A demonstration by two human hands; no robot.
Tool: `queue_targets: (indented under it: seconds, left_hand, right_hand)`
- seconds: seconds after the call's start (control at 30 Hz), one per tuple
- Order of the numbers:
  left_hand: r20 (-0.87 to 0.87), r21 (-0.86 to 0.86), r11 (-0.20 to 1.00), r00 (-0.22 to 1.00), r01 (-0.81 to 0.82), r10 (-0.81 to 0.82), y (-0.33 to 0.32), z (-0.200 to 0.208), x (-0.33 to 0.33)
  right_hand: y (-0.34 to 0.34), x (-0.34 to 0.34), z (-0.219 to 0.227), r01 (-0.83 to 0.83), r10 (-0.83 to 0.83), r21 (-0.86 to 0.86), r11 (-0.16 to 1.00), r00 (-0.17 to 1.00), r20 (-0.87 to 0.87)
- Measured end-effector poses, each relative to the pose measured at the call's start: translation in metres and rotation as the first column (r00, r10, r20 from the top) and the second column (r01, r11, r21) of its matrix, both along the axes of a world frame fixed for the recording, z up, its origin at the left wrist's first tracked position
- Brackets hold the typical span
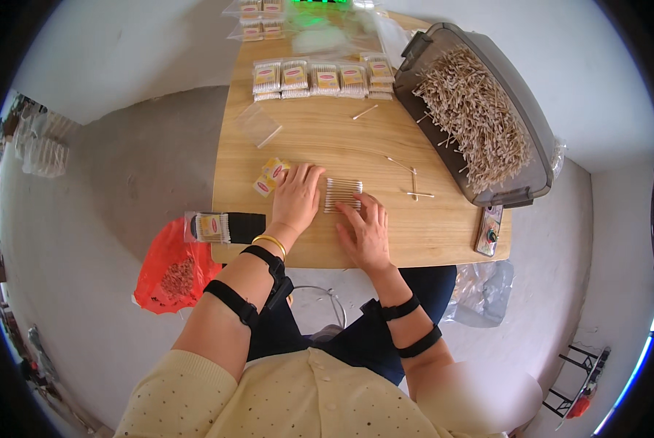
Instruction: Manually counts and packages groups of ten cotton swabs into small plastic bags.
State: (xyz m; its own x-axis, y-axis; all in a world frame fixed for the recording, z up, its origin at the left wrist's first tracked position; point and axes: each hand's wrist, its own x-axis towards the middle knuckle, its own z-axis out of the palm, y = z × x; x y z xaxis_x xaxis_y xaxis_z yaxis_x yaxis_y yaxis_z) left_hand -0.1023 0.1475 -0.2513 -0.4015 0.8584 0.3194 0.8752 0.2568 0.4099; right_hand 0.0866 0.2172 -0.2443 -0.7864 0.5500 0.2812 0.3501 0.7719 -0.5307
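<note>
A neat row of cotton swabs [343,191] lies side by side on the wooden table in front of me. My right hand [368,235] rests at the row's near right corner, fingertips touching the swabs and thumb apart. To the left of the row, my left hand [296,196] lies palm down with its fingers stretched out, its fingertips beside small yellow printed cards [270,175]. The hand partly covers those cards. Whatever is under its palm is hidden.
A grey bin [535,139] heaped with loose cotton swabs [473,109] leans at the right. Filled swab packs [325,78] line the back. Loose swabs [417,194], a clear bag [259,125], a phone [490,231] and a pack on a black pad [246,227] surround me. A red bag [167,248] hangs left.
</note>
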Motion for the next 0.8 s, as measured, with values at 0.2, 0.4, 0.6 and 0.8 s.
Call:
queue_targets:
  seconds: [0.2,0.4,0.6,0.8]
  left_hand:
    - [-0.05,-0.018,1.0,0.999,-0.01,0.009,0.001,-0.001,0.001]
    - [-0.043,-0.029,0.999,0.999,-0.014,0.013,0.001,-0.002,0.001]
    - [0.04,-0.026,1.0,0.999,-0.002,0.004,0.001,-0.002,0.0]
    - [-0.001,-0.023,1.0,1.0,-0.01,0.01,0.0,-0.003,-0.001]
  right_hand:
    - [0.002,-0.005,0.002,0.002,-0.003,-0.022,1.0,1.0,-0.027]
    - [0.008,-0.011,-0.001,0.014,-0.014,0.006,1.0,1.0,-0.019]
    - [0.009,-0.015,-0.002,0.014,-0.014,0.015,1.0,0.999,-0.031]
    - [0.018,-0.023,0.0,0.049,-0.043,0.05,0.998,0.993,-0.108]
